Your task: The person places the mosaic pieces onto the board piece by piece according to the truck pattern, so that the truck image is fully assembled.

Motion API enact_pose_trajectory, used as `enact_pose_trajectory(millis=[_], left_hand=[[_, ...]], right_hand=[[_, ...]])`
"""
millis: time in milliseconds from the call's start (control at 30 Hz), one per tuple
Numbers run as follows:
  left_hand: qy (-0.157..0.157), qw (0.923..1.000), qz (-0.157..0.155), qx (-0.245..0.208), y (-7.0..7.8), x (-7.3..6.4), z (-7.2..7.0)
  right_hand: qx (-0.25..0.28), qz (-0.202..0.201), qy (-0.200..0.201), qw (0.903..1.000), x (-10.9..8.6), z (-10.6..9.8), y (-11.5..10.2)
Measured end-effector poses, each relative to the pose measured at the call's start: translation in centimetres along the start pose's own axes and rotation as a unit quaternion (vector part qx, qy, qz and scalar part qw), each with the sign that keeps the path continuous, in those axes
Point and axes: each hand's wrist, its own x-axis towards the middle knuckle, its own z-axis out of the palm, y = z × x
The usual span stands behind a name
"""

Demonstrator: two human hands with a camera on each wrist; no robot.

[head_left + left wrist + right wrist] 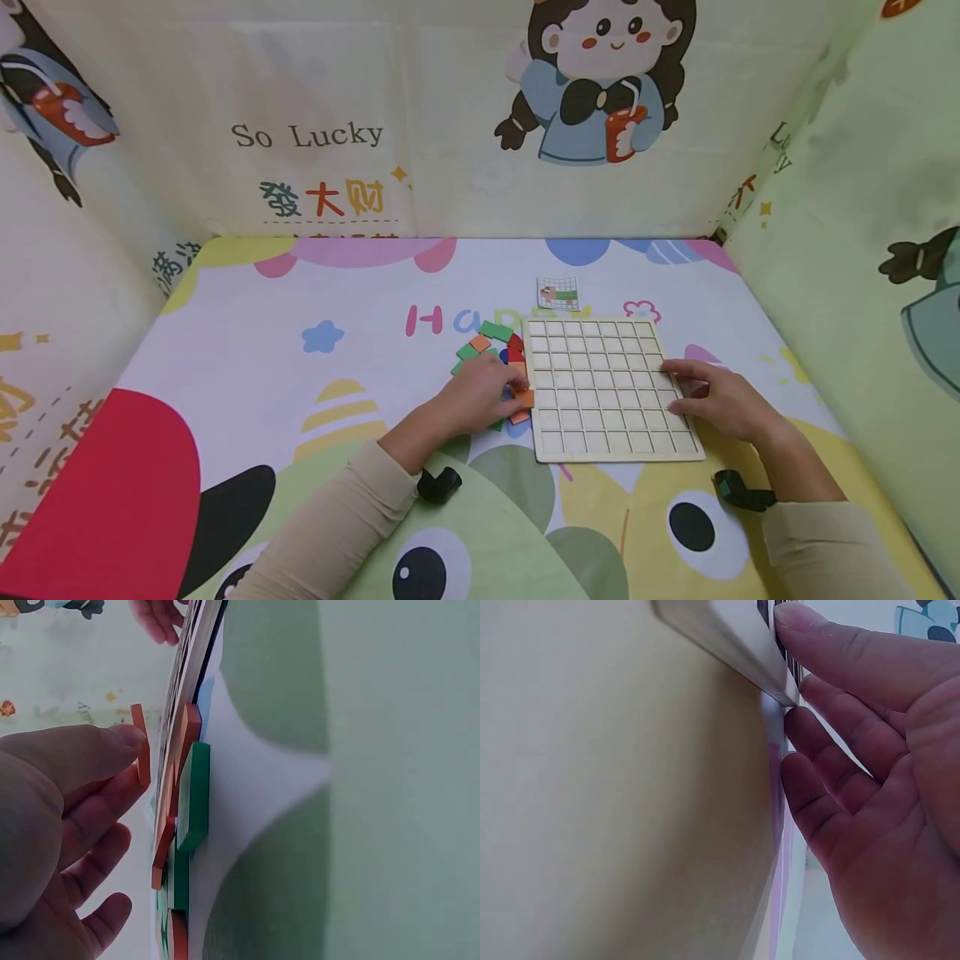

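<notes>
In the left wrist view, my left hand [480, 393] pinches an orange tile [144, 766] between thumb and index finger. It is held just above several loose tiles, among them a green tile [496, 331], a red tile [515, 342] and another orange tile [480, 342]. Right beside these tiles lies a pale wooden grid board [600, 400], its squares bare. My right hand [723, 404] touches the board's right edge with thumb and fingertips, the fingers only loosely bent. Part of the tile pile is hidden under my left hand.
Behind the board lies a small picture card [558, 293] with a gridded coloured figure. A printed cloth [360, 333] covers the table. Patterned curtains [450, 100] stand at the back and both sides. Dark wrist cameras [439, 486] are strapped to both arms.
</notes>
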Motion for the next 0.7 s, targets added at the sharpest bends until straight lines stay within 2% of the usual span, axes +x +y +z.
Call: enact_pose_trajectory(millis=[200, 500, 700], left_hand=[[0.011, 0.9999, 0.007, -0.002, 0.3, 0.2, 0.2], [0.005, 1.0, -0.003, 0.005, 1.1, 0.8, 0.5], [0.014, 0.9998, -0.001, 0.011, 1.3, 1.2, 0.8]], right_hand=[[0.002, -0.002, 0.004, 1.0, 0.0, 0.0, 0.1], [-0.003, 0.0, 0.005, 1.0, 0.0, 0.0, 0.2], [-0.009, -0.002, -0.001, 1.0, 0.1, -0.1, 0.0]])
